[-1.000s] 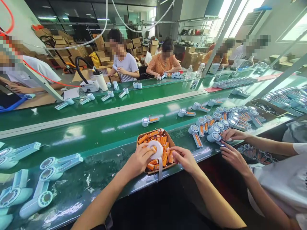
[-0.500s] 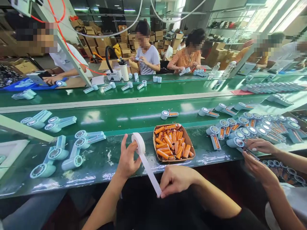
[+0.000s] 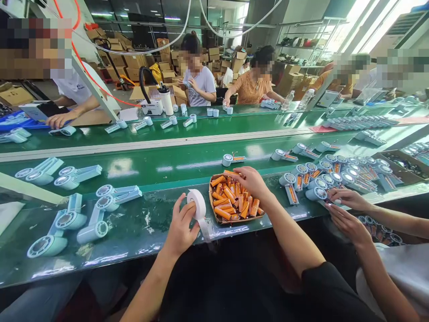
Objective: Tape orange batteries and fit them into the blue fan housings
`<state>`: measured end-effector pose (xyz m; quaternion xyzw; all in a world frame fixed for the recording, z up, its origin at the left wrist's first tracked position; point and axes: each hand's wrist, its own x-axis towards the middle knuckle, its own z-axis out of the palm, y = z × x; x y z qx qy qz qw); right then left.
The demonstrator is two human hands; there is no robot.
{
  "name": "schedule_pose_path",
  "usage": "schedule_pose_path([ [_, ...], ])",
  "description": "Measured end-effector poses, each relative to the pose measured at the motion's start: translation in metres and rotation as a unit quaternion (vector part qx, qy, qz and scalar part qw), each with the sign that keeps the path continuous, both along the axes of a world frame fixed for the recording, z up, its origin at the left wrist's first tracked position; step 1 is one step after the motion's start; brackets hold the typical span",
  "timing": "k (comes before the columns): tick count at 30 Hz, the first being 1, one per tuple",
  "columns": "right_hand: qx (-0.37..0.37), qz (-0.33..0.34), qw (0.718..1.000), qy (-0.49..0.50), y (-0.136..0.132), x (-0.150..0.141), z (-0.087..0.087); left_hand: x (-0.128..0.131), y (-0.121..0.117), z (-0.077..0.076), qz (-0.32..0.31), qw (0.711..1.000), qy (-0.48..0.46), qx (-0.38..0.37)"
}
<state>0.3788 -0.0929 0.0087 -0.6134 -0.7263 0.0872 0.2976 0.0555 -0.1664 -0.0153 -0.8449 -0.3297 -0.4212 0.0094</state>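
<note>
My left hand [image 3: 180, 227] holds a roll of white tape [image 3: 201, 205] upright, fingers through its core. A loose strip of tape [image 3: 206, 230] hangs from the roll over the table edge. Just right of it stands a small cardboard box [image 3: 239, 221] filled with orange-wrapped cylindrical batteries [image 3: 229, 194]. My right hand [image 3: 252, 182] reaches over the far side of this box. Its fingertips pinch one orange battery [image 3: 229, 173] at the back rim; part of the grip is hidden by the hand.
Light-blue fan housings [image 3: 90, 229] lie on the left, with several more [image 3: 318, 181] grouped at right. A co-worker's hands [image 3: 348, 214] work close by on the right. Behind the bench runs a green conveyor belt [image 3: 174, 156]; several people sit across it.
My right hand first pulled tape down from the roll, then let go of the strip and moved up to the batteries. My left hand kept the roll. The view shifted.
</note>
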Motion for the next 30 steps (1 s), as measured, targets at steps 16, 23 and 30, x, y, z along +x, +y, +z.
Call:
schedule_pose_path([
  [16, -0.056, 0.066, 0.915, 0.395, -0.094, -0.021, 0.044, 0.027, 0.006, 0.019, -0.110, 0.985, 0.131, 0.010],
  [23, -0.057, 0.098, 0.975, 0.189, -0.094, -0.022, 0.060, 0.032, 0.006, 0.033, -0.135, 0.971, 0.196, 0.022],
  [30, -0.156, 0.121, 0.927, 0.319, -0.092, -0.030, 0.031, 0.032, 0.004, 0.037, -0.090, 0.977, 0.190, 0.028],
])
